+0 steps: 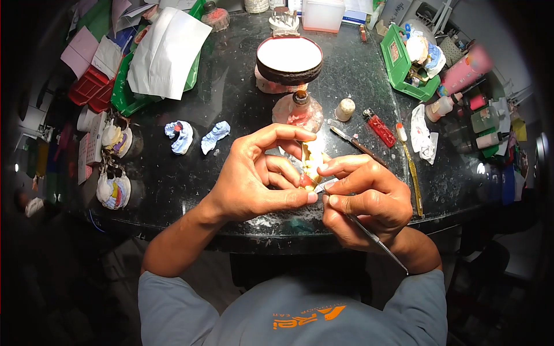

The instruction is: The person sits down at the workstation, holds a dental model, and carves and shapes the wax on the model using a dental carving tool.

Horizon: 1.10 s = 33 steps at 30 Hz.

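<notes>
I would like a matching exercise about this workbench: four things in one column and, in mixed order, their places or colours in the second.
1. Dental model
2. Metal tool
3. Lighter
4. Large paper sheet

A. Red, lying on the table
B. In the right hand
C. Over a green tray
D. In the left hand

Pairs: 1-D, 2-B, 3-A, 4-C

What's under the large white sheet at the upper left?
A green bin shows around its edges; whatever else the white sheet covers inside that bin cannot be seen.
</notes>
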### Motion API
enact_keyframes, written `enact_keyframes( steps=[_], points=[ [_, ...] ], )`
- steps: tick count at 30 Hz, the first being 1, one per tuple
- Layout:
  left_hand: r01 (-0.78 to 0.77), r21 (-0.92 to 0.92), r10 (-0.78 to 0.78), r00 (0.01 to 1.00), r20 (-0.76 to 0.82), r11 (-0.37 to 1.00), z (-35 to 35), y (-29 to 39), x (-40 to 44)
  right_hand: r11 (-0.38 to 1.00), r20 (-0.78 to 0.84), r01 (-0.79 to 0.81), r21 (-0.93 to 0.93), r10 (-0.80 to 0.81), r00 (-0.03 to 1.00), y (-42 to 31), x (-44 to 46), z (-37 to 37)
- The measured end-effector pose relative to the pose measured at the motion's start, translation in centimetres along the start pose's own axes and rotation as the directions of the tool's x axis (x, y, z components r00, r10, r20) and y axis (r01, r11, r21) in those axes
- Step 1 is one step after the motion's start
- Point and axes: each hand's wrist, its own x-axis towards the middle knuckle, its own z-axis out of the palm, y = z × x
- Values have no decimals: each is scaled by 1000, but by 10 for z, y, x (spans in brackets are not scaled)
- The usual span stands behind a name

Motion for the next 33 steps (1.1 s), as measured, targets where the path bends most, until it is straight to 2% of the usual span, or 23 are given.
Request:
enact_keyframes(
  steps=[33],
  points=[
    [-19, -3, 19, 1000, 4, 1000, 1, 1, -1, 1000, -4, 16, 2, -16, 1000, 1, 1, -2]
  ],
)
